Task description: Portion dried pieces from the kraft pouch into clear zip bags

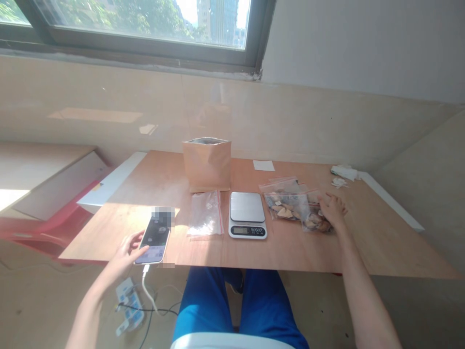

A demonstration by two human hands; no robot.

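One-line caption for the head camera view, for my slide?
Left hand at a smartphone, right hand on a zip bag of dried pieces, digital kitchen scale between them.

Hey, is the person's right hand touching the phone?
No, the left hand is at the smartphone, while the right hand is over a zip-top bag.

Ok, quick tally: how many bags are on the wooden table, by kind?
Tan kraft-paper stand-up pouch: 1
Flat clear red-edged zip bag: 1
Clear red-edged zip bags of brown pieces: 2
Total: 4
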